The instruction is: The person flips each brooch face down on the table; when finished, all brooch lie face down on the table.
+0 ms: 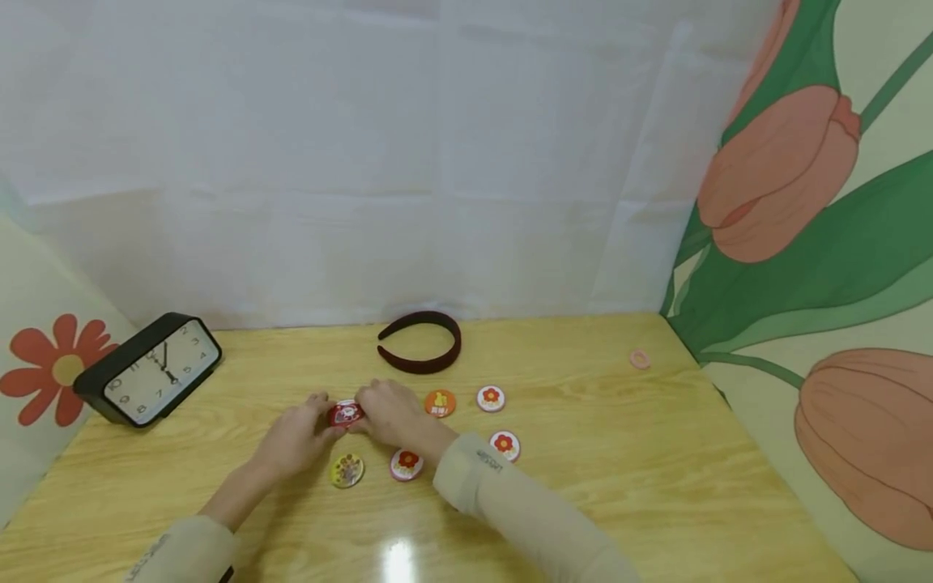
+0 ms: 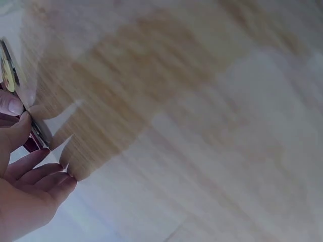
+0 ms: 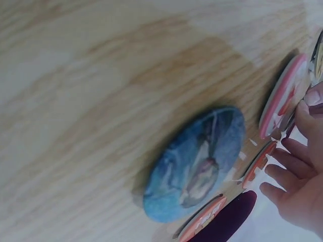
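Note:
A red round badge [image 1: 346, 413] with a white figure sits between both hands at the left middle of the table. My left hand [image 1: 297, 437] pinches its left edge between thumb and fingers. From the other side my right hand [image 1: 389, 411] grips its right edge, covering part of it. In the left wrist view the badge [image 2: 39, 135] shows nearly edge-on by the fingertips. A yellow badge [image 1: 347, 470] lies just in front of the hands, with a red-flower badge [image 1: 406, 464] to its right. Beyond the right hand is an orange badge [image 1: 440, 402].
Two more red-flower badges, one farther back [image 1: 491, 397] and one beside the right sleeve [image 1: 504, 446], lie on the table. A blue badge [image 3: 197, 166] shows in the right wrist view. Behind are a dark headband [image 1: 456, 344], a black clock [image 1: 164, 368] and a small pink ring [image 1: 639, 359].

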Demonstrator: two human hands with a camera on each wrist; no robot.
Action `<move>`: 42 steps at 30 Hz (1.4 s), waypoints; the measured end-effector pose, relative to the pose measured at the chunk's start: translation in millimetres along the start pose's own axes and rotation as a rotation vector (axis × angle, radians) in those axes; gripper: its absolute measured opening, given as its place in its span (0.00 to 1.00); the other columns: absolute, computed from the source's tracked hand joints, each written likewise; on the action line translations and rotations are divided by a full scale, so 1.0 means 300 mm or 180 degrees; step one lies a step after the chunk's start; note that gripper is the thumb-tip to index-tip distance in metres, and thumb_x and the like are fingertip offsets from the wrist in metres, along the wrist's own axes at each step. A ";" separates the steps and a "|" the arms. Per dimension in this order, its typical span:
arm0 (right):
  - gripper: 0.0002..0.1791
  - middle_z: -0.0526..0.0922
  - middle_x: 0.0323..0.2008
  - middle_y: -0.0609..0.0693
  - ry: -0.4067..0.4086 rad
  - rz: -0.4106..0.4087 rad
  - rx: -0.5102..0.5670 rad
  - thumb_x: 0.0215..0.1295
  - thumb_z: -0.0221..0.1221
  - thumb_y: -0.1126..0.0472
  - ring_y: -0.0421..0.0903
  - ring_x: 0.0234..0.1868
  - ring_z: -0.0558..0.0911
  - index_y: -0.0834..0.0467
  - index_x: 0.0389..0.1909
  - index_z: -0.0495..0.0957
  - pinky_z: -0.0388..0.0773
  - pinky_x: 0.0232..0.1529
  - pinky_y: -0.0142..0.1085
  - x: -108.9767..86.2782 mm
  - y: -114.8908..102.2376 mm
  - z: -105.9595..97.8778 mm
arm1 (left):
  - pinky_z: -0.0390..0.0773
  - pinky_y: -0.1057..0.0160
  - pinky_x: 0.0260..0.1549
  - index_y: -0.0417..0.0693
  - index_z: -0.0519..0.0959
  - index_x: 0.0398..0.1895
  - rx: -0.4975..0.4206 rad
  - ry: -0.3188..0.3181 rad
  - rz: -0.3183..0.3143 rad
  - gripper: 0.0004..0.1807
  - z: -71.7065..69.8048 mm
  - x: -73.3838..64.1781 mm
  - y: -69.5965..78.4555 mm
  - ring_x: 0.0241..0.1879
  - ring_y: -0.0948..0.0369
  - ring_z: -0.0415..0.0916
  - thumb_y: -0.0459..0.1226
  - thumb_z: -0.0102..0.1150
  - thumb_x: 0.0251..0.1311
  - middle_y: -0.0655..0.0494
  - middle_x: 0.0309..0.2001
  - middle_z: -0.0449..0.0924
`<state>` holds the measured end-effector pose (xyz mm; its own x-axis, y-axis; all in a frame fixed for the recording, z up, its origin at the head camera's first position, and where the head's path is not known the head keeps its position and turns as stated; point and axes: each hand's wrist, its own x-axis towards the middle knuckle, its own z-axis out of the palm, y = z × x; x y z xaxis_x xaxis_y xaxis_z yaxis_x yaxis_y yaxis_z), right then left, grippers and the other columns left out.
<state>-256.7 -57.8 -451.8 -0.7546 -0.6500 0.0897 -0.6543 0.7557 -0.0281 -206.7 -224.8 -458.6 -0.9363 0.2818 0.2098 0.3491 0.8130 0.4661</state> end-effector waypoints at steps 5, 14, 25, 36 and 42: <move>0.19 0.78 0.30 0.42 0.0004 -0.0076 -0.0131 0.61 0.61 0.38 0.37 0.31 0.74 0.50 0.37 0.80 0.72 0.34 0.28 0.005 0.004 0.002 | 0.74 0.35 0.47 0.25 0.77 0.47 -0.0037 -0.0018 0.0020 0.20 -0.009 0.007 -0.003 0.50 0.29 0.72 0.31 0.68 0.56 0.20 0.52 0.71; 0.22 0.79 0.34 0.41 0.0026 -0.0141 0.0152 0.65 0.57 0.38 0.35 0.34 0.74 0.51 0.45 0.80 0.71 0.36 0.25 0.004 0.014 -0.012 | 0.79 0.51 0.33 0.28 0.78 0.42 -0.0260 -0.0059 0.0059 0.13 -0.046 0.019 -0.001 0.34 0.52 0.78 0.30 0.66 0.58 0.43 0.35 0.82; 0.24 0.83 0.49 0.45 0.0276 -0.0336 0.1295 0.65 0.60 0.47 0.36 0.48 0.80 0.56 0.57 0.77 0.73 0.48 0.20 0.000 0.059 -0.035 | 0.77 0.38 0.45 0.21 0.71 0.56 -0.0505 -0.0222 -0.0188 0.24 -0.090 0.038 0.015 0.52 0.31 0.72 0.31 0.62 0.63 0.24 0.53 0.73; 0.18 0.85 0.49 0.49 0.0836 -0.0536 0.1350 0.70 0.56 0.53 0.38 0.51 0.82 0.59 0.53 0.82 0.73 0.50 0.20 -0.001 0.077 -0.029 | 0.80 0.43 0.43 0.19 0.71 0.55 -0.0612 -0.0012 -0.0044 0.22 -0.106 0.038 0.030 0.51 0.34 0.75 0.34 0.54 0.70 0.23 0.53 0.73; 0.12 0.87 0.31 0.45 0.1164 -0.0189 0.1819 0.74 0.53 0.60 0.28 0.32 0.82 0.59 0.42 0.85 0.73 0.33 0.14 -0.001 0.052 -0.026 | 0.82 0.45 0.38 0.23 0.77 0.49 -0.0499 0.0120 0.0023 0.16 -0.091 0.035 0.025 0.45 0.39 0.80 0.32 0.51 0.71 0.30 0.45 0.80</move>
<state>-266.2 -45.1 -444.4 -0.7171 -0.5443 0.4353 -0.6933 0.4934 -0.5252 -212.7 -229.7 -429.4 -0.9326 0.2658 0.2443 0.3605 0.7207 0.5921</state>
